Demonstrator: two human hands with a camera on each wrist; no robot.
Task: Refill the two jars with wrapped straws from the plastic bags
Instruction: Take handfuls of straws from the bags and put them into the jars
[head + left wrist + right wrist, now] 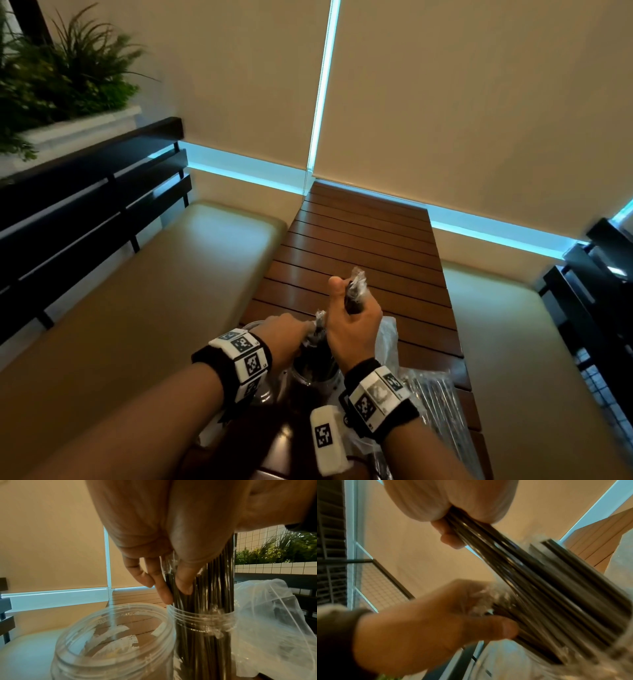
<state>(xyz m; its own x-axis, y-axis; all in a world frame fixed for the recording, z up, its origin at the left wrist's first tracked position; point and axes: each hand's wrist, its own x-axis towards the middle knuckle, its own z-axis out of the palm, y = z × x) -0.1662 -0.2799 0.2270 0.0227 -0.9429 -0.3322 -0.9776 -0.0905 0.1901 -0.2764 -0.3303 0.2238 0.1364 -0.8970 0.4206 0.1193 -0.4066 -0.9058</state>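
Note:
Two clear plastic jars stand at the table's near end. The right jar (202, 616) holds several black wrapped straws (217, 574) standing upright. The left jar (111, 635) has no straws in it. My left hand (171, 588) pinches straws at the top of that standing bunch. My right hand (352, 315) grips a bundle of wrapped straws (356, 284) in its fist above the filled jar (315, 370), their crinkled wrapper ends poking out past my thumb. In the right wrist view the bundle (530, 582) slants down from my right hand (452, 524) toward my left hand (453, 615).
A plastic bag with more straws (435, 397) lies right of the jars, and a crumpled clear bag (267, 615) stands behind them. The slatted wooden table (363, 233) runs ahead to a blind. Cushioned benches (171, 274) flank it, with a plant (61, 75) at far left.

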